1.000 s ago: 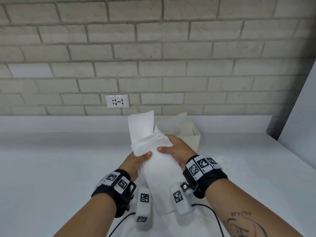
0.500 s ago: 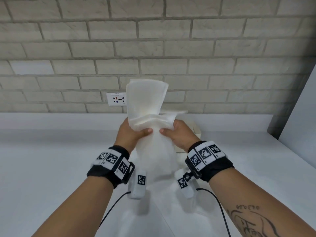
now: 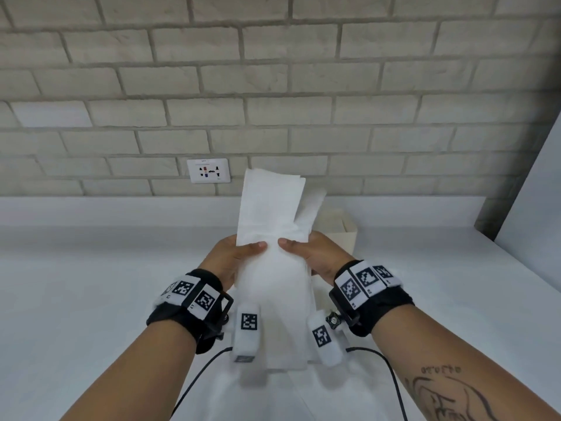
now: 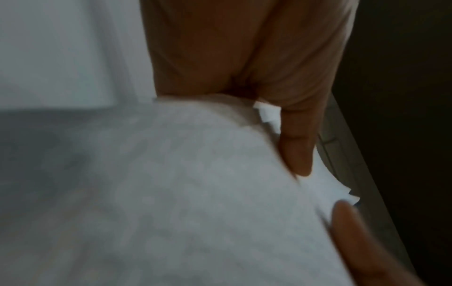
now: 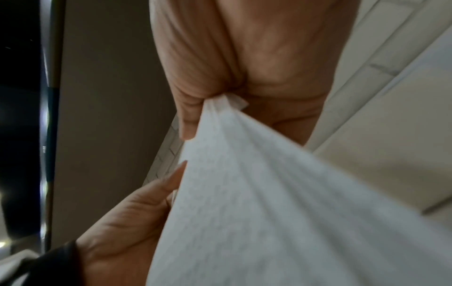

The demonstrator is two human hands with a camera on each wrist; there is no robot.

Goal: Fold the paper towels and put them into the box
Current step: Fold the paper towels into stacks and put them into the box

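A long white paper towel strip (image 3: 273, 284) is held up in front of me above the counter, its top end (image 3: 270, 202) standing upright and its lower end hanging down to the counter. My left hand (image 3: 236, 256) pinches its left edge with thumb over the front. My right hand (image 3: 309, 256) pinches the right edge the same way. In the left wrist view the towel (image 4: 195, 193) fills the frame under my thumb (image 4: 298, 147). The right wrist view shows bunched towel (image 5: 281, 203) between my fingers. A cream box (image 3: 346, 229) stands behind my right hand, mostly hidden.
The white counter (image 3: 91, 299) runs to a brick wall with a power socket (image 3: 208, 170). A white panel (image 3: 534, 192) rises at the right. Black cables (image 3: 385, 369) trail from both wrist cameras over the counter near me.
Both hands rose with the towel, then came back down slightly. The upright top part of the towel has grown longer and flatter, and my thumbs now sit close together at its middle.
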